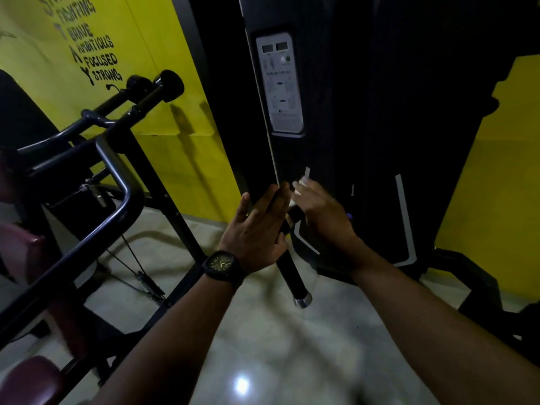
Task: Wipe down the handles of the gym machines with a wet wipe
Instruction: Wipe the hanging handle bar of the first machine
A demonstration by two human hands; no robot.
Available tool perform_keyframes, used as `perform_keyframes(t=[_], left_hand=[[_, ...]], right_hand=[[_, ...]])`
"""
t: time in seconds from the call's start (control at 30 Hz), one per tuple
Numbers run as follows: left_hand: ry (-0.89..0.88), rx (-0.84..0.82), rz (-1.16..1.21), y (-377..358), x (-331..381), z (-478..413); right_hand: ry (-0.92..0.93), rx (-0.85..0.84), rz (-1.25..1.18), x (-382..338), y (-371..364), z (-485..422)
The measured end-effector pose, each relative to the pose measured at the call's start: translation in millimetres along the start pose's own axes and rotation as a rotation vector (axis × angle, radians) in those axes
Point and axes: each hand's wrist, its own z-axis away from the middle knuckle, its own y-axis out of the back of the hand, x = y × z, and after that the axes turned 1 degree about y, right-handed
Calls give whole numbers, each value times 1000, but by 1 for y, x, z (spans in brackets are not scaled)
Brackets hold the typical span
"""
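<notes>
A black machine handle (290,273) with a chrome end cap slants down in the middle of the view. My left hand (258,232), a watch on its wrist, lies against the handle's upper left side with its fingers straight. My right hand (323,213) is on the handle's upper part from the right, blurred. It holds a white wet wipe (301,185) that shows at its fingertips and beside the handle. The upper stretch of the handle is hidden behind both hands.
The tall black weight-stack housing (350,112) with a grey instruction panel (282,83) stands right behind the handle. Dark bars and padded grips of another machine (117,171) fill the left. Maroon seat pads (26,381) sit low left. Yellow walls and pale tiled floor (263,346) surround.
</notes>
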Motion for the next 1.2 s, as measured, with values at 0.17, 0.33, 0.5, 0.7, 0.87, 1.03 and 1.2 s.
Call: perform_keyframes(t=[0.17,0.33,0.5,0.7,0.87,1.03,1.2], left_hand=[[9,-2,19,-3,1,-1],[18,-16,43,-3,3,1],[30,0,13,-5,3,0],[34,-6,28,-7,5,3],[30,5,-4,-2,6,-2],[52,-23,50,-5,5,-1],[56,-13,37,-8,6,1]], right_hand=[[78,-161,146,4,21,-13],[89,-258,213,6,29,-14],[41,55,65,-1,8,10],[-242,227,-226,-32,-38,56],[-1032,553,-1487,-101,-29,24],[-1150,495,-1881,-74,-4,11],[-1300,415,-1874,-69,-2,10]])
